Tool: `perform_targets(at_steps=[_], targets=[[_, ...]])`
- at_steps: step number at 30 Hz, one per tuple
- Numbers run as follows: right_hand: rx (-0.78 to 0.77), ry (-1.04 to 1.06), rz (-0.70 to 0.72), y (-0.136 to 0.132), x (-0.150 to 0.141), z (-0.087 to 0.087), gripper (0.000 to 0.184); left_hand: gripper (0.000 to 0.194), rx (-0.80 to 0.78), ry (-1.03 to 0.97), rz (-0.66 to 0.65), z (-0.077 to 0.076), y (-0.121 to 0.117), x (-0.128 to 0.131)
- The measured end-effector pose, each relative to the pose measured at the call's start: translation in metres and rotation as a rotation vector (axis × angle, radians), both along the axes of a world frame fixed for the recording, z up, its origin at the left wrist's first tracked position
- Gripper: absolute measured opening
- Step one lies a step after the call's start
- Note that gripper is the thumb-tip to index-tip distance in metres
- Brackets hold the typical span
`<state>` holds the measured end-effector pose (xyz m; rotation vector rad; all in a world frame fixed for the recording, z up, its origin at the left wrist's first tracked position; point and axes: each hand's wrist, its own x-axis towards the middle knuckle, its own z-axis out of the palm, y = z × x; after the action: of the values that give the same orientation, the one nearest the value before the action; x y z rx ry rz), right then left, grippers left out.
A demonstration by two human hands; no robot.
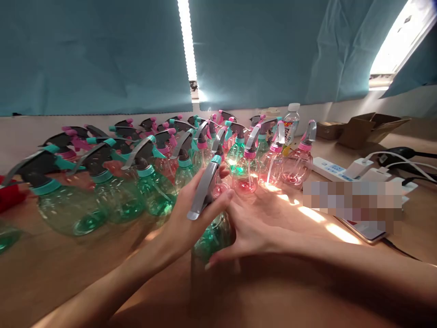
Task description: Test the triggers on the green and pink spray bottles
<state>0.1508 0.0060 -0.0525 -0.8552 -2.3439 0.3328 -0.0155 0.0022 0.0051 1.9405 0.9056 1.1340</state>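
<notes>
A green spray bottle [212, 238] with a grey lever and a teal nozzle tip is between my two hands, close in front of me. Wrapped round its spray head is my left hand [180, 210], with the grey lever [204, 191] showing between thumb and fingers. Around the clear green body lies my right hand [251, 230], thumb at the near side; its other fingers are partly hidden behind the bottle. Just beyond stand more spray bottles, including a green one [157, 195] on the left and a pink one [246, 182] on the right.
Several green and pink spray bottles crowd the back of the wooden table. At right are a power strip [329, 167] with white chargers and cables, a phone [367, 231] and an open cardboard box [367, 130]. A capped plastic drink bottle [291, 123] stands near the wall.
</notes>
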Motion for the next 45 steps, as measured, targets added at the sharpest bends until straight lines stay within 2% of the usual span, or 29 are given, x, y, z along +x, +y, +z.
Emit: perform_targets(at_steps=[3, 5, 9, 14, 15, 23, 32, 38, 45], targets=[[-0.041, 0.032, 0.033, 0.004, 0.001, 0.001, 0.12, 0.023, 0.01, -0.018, -0.022, 0.0, 0.004, 0.001], [-0.073, 0.026, 0.106, 0.009, 0.008, -0.002, 0.111, 0.021, 0.002, -0.008, -0.024, 0.002, 0.004, -0.001], [-0.096, 0.018, 0.23, 0.019, 0.032, -0.014, 0.081, 0.024, -0.016, 0.001, -0.009, 0.003, 0.003, -0.01], [-0.076, -0.051, 0.198, 0.02, 0.051, -0.024, 0.03, 0.03, -0.011, 0.004, 0.006, 0.001, 0.009, -0.018], [-0.072, -0.054, 0.183, 0.019, 0.051, -0.025, 0.026, 0.03, -0.008, 0.004, 0.011, 0.001, 0.01, -0.018], [-0.081, -0.158, 0.103, 0.021, 0.051, -0.038, 0.039, 0.039, -0.016, -0.076, 0.01, -0.007, 0.01, -0.014], [-0.105, -0.124, 0.082, 0.019, 0.052, -0.039, 0.039, 0.041, -0.042, -0.082, 0.027, 0.005, 0.005, -0.008], [-0.112, -0.124, 0.073, 0.019, 0.053, -0.039, 0.04, 0.03, -0.039, -0.006, 0.076, 0.007, 0.002, -0.008], [-0.099, -0.165, 0.08, 0.02, 0.053, -0.037, 0.04, 0.011, 0.006, 0.087, 0.059, 0.01, 0.005, -0.015]])
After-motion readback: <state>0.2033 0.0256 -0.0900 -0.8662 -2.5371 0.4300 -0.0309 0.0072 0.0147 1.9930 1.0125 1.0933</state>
